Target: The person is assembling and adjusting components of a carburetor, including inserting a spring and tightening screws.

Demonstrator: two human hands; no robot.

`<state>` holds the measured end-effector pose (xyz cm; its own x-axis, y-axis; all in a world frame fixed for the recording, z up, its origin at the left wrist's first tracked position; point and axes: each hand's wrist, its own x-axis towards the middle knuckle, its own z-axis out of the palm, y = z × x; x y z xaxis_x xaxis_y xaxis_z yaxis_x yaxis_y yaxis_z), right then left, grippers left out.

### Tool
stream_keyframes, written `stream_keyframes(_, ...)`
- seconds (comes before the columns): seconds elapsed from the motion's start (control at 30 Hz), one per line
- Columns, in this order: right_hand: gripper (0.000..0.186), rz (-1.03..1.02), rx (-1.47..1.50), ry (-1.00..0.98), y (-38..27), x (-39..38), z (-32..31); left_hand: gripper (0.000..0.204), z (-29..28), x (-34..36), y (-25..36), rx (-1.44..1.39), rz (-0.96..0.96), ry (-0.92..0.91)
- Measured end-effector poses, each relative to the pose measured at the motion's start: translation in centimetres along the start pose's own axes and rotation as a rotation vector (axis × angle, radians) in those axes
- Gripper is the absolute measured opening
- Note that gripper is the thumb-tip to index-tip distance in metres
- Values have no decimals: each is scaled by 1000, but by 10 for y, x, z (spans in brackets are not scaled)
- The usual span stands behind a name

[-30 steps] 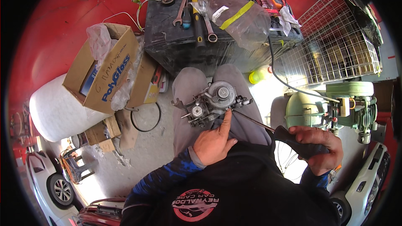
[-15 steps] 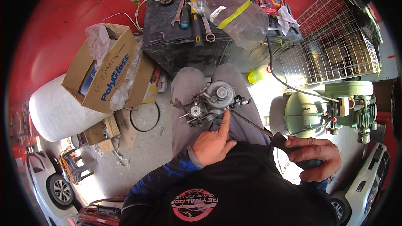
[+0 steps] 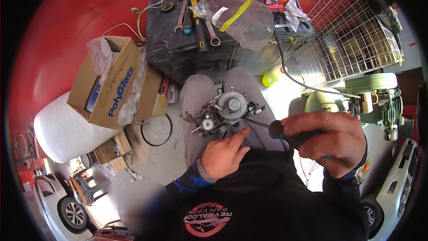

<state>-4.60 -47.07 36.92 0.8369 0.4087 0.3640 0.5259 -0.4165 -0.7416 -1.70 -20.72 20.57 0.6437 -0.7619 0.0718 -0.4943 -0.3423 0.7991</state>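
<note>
A grey metal turbocharger (image 3: 233, 105), with brackets and a smaller round fitting (image 3: 207, 124), rests across my trousered thighs (image 3: 198, 91). My left hand (image 3: 220, 158) is just below it, index finger extended and thumb apart, holding nothing; whether the fingertip touches the trousers or the metal I cannot tell. My right hand (image 3: 330, 140) grips the dark handle of a screwdriver (image 3: 276, 129), whose long shaft runs left to the lower right of the turbocharger housing. The shaft's tip meets the housing's underside and is hard to make out.
A black wrapped box (image 3: 165, 49) ahead carries wrenches (image 3: 213, 40), a plastic bag and an orange meter. Cardboard boxes (image 3: 82, 102) and a white padded roll (image 3: 58, 125) stand left. Right are a wire rack (image 3: 356, 40), a hose and a green compressor (image 3: 379, 114). Cars (image 3: 67, 209) show at both lower edges.
My left index fingertip has drawn down, off the housing. My right hand with the screwdriver has risen and moved slightly left. The view has shifted a little.
</note>
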Motion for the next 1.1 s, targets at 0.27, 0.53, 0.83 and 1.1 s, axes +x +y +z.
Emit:
stream_keyframes(0.27, 89, -98, -756, 160, -1, 28, 27, 54, -60, 21, 35, -50, 55, 447)
stream_keyframes(0.53, 75, 174, -567, -31, -43, 47, 22, 94, -86, 78, 69, -72, 316, 367)
stream_keyframes(0.83, 37, -202, -674, -194, -44, 65, -11, 102, -108, 83, 62, -310, 446, -17)
stream_keyframes(1.1, 36, -220, -662, -344, -44, 73, -12, 104, -109, 69, 70, -330, 192, 40)
